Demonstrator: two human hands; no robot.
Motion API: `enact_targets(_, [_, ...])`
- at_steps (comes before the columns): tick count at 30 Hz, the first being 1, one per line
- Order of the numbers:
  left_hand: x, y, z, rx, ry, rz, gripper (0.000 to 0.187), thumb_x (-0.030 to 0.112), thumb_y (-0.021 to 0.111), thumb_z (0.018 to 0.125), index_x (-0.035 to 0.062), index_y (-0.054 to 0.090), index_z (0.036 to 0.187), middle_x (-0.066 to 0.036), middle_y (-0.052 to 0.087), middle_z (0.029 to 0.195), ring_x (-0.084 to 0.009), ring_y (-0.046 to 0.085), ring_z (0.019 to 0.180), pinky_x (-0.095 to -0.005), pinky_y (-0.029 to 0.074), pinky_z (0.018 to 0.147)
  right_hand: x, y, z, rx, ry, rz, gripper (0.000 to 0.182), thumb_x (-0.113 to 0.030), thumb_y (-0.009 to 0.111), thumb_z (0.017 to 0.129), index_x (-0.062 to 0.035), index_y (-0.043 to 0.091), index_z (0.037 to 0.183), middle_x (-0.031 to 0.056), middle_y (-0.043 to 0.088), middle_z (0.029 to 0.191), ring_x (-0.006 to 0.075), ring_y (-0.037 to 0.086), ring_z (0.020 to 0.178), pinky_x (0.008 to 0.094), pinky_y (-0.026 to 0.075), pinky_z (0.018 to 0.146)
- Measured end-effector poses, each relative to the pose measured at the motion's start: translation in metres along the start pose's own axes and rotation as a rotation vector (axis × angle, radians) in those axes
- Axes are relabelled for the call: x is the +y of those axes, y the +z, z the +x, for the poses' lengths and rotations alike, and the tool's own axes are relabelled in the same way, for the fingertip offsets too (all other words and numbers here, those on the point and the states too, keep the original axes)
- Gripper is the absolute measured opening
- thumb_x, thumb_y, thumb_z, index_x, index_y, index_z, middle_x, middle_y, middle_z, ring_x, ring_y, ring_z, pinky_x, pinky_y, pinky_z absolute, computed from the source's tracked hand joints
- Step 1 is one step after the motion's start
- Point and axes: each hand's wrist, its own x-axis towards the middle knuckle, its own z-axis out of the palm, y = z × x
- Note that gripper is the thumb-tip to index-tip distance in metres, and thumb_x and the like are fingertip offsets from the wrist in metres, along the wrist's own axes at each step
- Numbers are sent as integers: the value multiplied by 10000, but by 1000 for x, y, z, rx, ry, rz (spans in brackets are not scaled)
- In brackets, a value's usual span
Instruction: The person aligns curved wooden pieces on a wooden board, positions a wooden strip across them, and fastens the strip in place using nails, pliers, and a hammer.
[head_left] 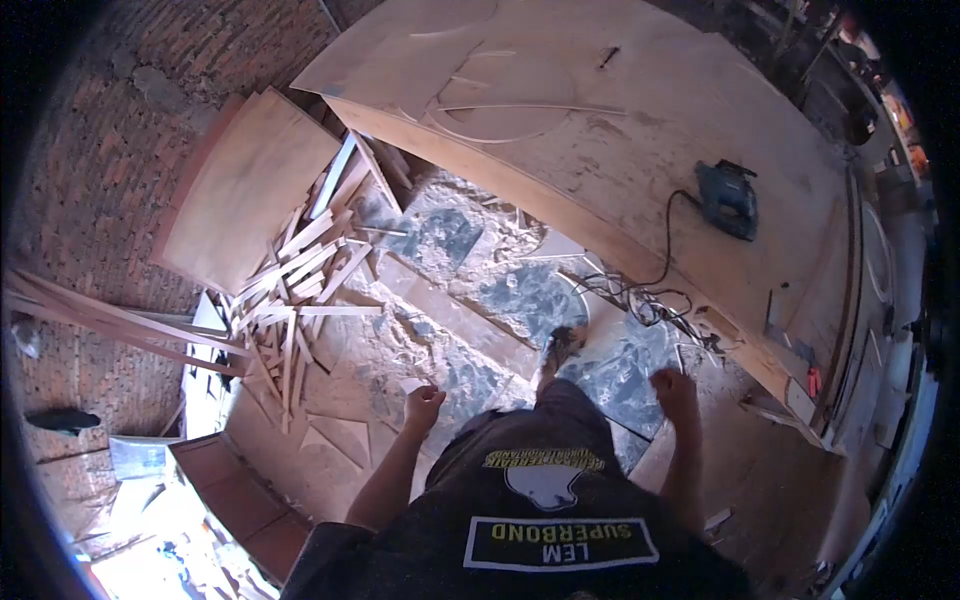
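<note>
I am standing and looking down at my dark shirt and the floor. My left hand hangs by my left side with its fingers curled. A small pale scrap shows at its fingertips, and I cannot tell whether the hand holds it. My right hand is closed in a loose fist near the edge of a large plywood workbench, with nothing visible in it. My foot is stepping forward on the dusty floor.
A blue jigsaw lies on the workbench, and its black cord trails down to the floor. A heap of thin wood offcuts lies to the left below a leaning plywood sheet. A brick wall stands at far left.
</note>
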Motion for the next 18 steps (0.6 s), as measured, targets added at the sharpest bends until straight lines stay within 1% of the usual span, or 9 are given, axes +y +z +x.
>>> enact_targets(3, [31, -10, 29, 94, 40, 21, 407, 330, 787, 848, -7, 743, 1072, -150, 758, 979, -238, 726, 877, -369, 558, 819, -48, -12, 145, -12, -197, -23, 246, -240, 696, 912, 1, 730, 948, 151, 706, 726, 241, 705, 650, 376, 523, 615])
enact_targets(4, [74, -23, 31, 116, 91, 108, 371, 290, 763, 875, -23, 734, 1072, -150, 755, 984, -222, 721, 870, -355, 561, 803, -54, -7, 194, 27, -260, -16, 247, -236, 702, 906, 6, 728, 952, 164, 710, 744, 263, 714, 685, 384, 531, 641])
enact_targets(7, [143, -39, 65, 262, 79, -132, 339, 242, 736, 903, -43, 722, 1086, -143, 751, 967, -200, 711, 860, -333, 560, 782, -114, -6, 307, 80, -316, -72, 248, -214, 728, 877, 18, 728, 967, 201, 716, 788, 320, 725, 762, 404, 548, 715])
enact_targets(9, [184, -51, 95, 289, 123, -173, 322, 215, 724, 916, -51, 716, 1098, -137, 746, 953, -189, 702, 847, -319, 557, 774, -125, 3, 382, 37, -334, -14, 239, -195, 734, 866, 17, 733, 975, 212, 715, 800, 306, 724, 748, 401, 549, 720])
enact_targets(11, [221, -62, 132, 287, 160, -187, 311, 199, 721, 922, -54, 715, 1103, -131, 742, 944, -182, 697, 838, -313, 556, 771, -134, 4, 439, -38, -347, -112, 232, -188, 728, 870, 17, 740, 978, 200, 724, 807, 283, 726, 742, 387, 551, 718])
enact_targets(12, [237, -68, 154, 274, 176, -179, 310, 197, 724, 921, -53, 716, 1103, -128, 741, 941, -182, 696, 836, -313, 557, 772, -138, 6, 459, -71, -347, -160, 229, -184, 726, 872, 17, 744, 980, 194, 728, 810, 272, 727, 740, 380, 552, 717])
enact_targets(13, [254, -74, 178, 257, 196, -171, 308, 195, 727, 919, -52, 717, 1103, -125, 740, 938, -181, 695, 833, -314, 557, 772, -143, 6, 471, -67, -245, -121, 232, -179, 724, 875, 20, 743, 992, 184, 732, 811, 254, 725, 728, 371, 553, 706])
enact_targets(15, [299, -86, 228, 280, 368, -82, 259, 158, 747, 895, -15, 733, 1088, -128, 730, 933, -219, 700, 842, -346, 558, 782, -151, 7, 481, -58, -23, -44, 238, -169, 720, 882, 25, 743, 1018, 164, 739, 811, 216, 723, 704, 353, 554, 683])
enact_targets(18, [382, -104, 308, 196, 707, 39, 203, 131, 750, 875, -8, 726, 1022, -173, 713, 979, -346, 695, 934, -428, 546, 841, -150, 23, 474, 189, 27, -180, 269, -164, 716, 895, 34, 731, 1077, 139, 747, 817, 181, 716, 679, 326, 557, 640])
